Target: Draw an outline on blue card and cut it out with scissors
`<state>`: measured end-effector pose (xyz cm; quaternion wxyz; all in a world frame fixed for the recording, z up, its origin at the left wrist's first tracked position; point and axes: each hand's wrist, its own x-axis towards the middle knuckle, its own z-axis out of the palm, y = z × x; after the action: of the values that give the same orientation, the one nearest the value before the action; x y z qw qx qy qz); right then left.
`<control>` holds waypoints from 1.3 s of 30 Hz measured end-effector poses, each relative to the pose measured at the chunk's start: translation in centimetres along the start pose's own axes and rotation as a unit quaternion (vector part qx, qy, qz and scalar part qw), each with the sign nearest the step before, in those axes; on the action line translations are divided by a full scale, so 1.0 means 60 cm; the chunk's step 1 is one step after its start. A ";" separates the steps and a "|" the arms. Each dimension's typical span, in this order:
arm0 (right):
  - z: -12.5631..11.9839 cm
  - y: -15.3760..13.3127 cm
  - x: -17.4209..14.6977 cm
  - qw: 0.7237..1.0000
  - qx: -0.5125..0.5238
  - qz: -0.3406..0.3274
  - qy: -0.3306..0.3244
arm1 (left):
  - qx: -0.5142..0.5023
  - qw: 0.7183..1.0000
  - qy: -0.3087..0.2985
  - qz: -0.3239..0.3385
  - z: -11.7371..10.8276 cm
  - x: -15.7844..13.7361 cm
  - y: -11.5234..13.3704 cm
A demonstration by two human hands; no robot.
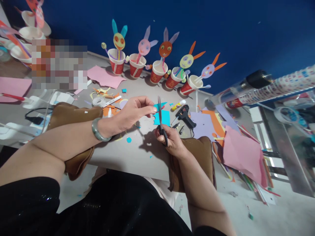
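Note:
My left hand (136, 113) pinches a small pointed piece of turquoise paper (161, 105) between thumb and fingers. Black-handled scissors (160, 119) are in my right hand (172, 141), fingers wrapped round the handles and blades pointing up. The blades stand at the turquoise piece, just right of my left fingertips; whether they are cutting into it I cannot tell. Below them on the table lies a larger turquoise sheet (162, 118) with a scalloped left edge. A small round turquoise scrap (129, 140) lies nearer to me.
Several red paper cups (136, 69) with rabbit-faced figures line the blue wall. A black glue gun (186, 117) and purple paper (202, 126) lie to the right. Brown cushions (197, 157) sit under both forearms. Paper scraps, a tape roll (97, 101) and pink paper (105, 76) are at left.

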<state>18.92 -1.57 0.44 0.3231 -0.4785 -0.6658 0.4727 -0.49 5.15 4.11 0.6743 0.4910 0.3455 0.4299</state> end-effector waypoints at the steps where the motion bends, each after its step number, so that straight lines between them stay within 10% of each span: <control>1: 0.000 0.001 0.000 1.000 -0.001 0.000 -0.001 | -0.002 1.000 0.001 0.000 0.000 0.000 0.000; 39: -0.007 -0.010 0.001 1.000 -0.026 0.007 -0.014 | -0.026 0.999 0.015 0.022 -0.007 0.007 -0.002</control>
<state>19.10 -1.40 1.13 0.2979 -0.4849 -0.6787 0.4642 -0.65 5.66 3.85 0.6719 0.4744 0.3331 0.4611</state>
